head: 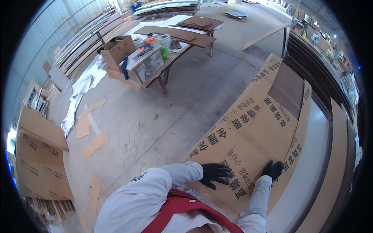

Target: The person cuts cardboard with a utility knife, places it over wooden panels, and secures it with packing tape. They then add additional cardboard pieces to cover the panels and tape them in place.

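Note:
Both my hands wear black gloves. My left hand [217, 175] lies palm down on a long printed cardboard sheet [256, 142], its fingers apart and nothing held. To its right, my right hand [273, 169] rests on the same cardboard by the crease of its right-hand flap [295, 145]; part of its thumb side is hard to make out. The cardboard bears large dark lettering and has folded long edges. At its far end a brown panel [287, 84] shows between the raised flaps.
A pale panel [311, 137] and stacked dark boards [311, 64] run along the right. Ahead stands a workbench [163, 74] with tape rolls [164, 39], a cardboard box [118, 52] and brown boards [186, 33]. Cardboard scraps [94, 145] litter the floor; folded cardboard [40, 157] stands left.

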The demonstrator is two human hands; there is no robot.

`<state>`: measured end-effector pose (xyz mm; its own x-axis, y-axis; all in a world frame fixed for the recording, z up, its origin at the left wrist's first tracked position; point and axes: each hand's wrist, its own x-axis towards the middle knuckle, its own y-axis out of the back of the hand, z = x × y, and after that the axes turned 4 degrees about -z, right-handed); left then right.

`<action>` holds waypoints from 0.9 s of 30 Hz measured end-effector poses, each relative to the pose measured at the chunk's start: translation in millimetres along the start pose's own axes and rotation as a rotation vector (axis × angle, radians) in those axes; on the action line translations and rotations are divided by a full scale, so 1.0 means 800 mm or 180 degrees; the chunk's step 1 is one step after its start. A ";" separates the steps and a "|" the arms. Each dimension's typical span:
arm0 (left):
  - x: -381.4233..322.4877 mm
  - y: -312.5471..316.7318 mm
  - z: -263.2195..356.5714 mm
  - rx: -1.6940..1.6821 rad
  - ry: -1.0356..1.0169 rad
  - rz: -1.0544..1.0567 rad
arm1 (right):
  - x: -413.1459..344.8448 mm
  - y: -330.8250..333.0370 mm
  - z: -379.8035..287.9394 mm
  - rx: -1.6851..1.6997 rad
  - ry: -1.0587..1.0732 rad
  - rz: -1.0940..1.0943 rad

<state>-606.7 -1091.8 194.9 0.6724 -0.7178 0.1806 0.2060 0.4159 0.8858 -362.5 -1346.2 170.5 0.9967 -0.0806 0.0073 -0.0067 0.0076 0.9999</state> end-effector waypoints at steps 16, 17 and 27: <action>-0.271 0.016 0.123 -0.0829 0.2723 0.2507 | -0.284 0.059 -0.266 0.1911 0.3255 -0.0391; -0.324 -0.015 0.133 -0.0786 0.3211 0.2971 | -0.295 0.057 -0.272 0.1845 0.3270 -0.0197; -0.614 -0.170 0.320 0.0082 0.5352 0.3580 | -0.303 -0.032 -0.321 -0.3431 0.2407 0.0068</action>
<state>-1146.9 -939.1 95.1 0.3367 0.9395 0.0623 -0.6918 0.2020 0.6933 -583.2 -1071.3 141.0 0.7982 0.5008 -0.3347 -0.3066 0.8161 0.4898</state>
